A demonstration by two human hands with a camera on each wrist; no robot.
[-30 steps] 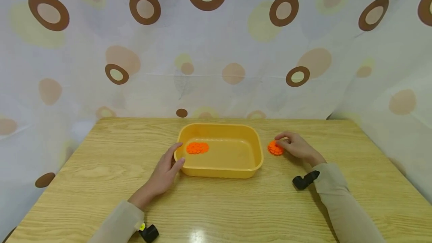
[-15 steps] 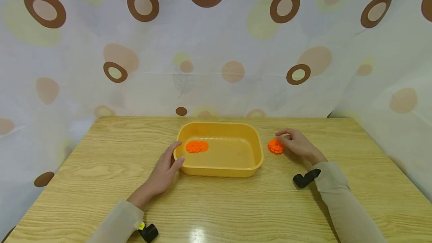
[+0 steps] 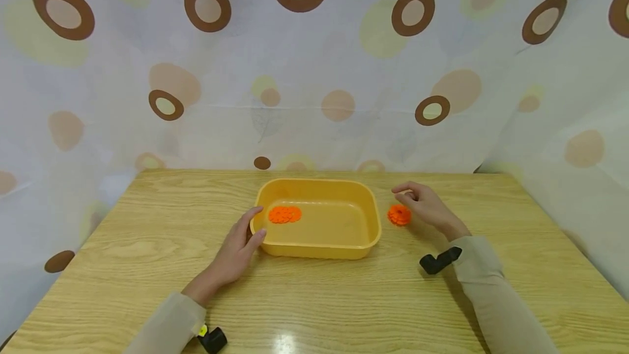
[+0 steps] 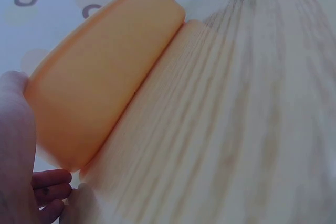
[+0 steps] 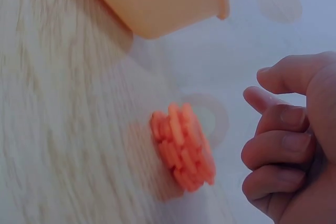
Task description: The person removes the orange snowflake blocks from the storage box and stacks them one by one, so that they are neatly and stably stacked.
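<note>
A yellow plastic basin (image 3: 319,250) stands on the table, with several flat orange discs with notched edges (image 3: 284,214) lying overlapped inside at its left. My left hand (image 3: 237,250) holds the basin's left end, thumb and index finger at the rim. In the left wrist view, other fingers (image 4: 52,187) sit low by the basin's bottom corner. Right of the basin is a small pile of similar orange discs (image 3: 399,215), stacked unevenly in the right wrist view. My right hand (image 3: 426,206) is just above and beside this pile, thumb and index finger apart, other fingers bent, nothing between them.
The wooden table (image 3: 314,299) ends at the back against a patterned curtain (image 3: 339,70), which also runs along the sides. Black wrist-camera mounts (image 3: 439,261) stick out at both sleeves, close over the tabletop.
My right hand's fingertips have come off the top of the disc pile and shifted slightly up and left. The pile's top looks slightly changed. My left hand stays on the basin.
</note>
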